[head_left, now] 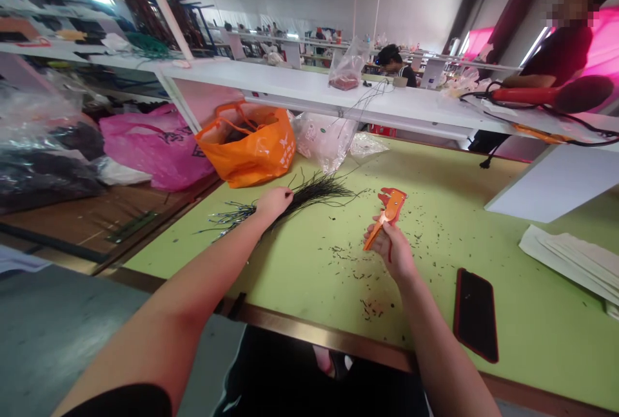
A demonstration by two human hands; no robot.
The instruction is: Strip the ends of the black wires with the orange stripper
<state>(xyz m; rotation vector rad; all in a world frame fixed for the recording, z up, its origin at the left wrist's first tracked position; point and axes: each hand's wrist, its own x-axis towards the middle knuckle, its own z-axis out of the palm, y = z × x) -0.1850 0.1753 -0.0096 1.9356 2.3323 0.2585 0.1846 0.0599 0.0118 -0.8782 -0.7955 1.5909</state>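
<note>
My right hand (397,251) is wrapped round an orange wire stripper (393,205), whose jaws point up and away over the table. To the left, my left hand (273,203) lies over a bundle of thin black wires (319,191), its fingers closed on some of them. Their loose ends fan out to the right, and shiny tips (232,214) show on the left. How many wires the left fingers grip is hidden. Short black scraps (355,262) are scattered over the green tabletop (300,288) near the stripper.
An orange bag (251,149) and clear plastic bags (323,136) stand behind the wires. A phone (476,314) lies right of my right forearm, near white sheets (570,262). A white shelf (290,88) spans the back, carrying a red heat gun (541,95). A person (556,49) stands beyond it.
</note>
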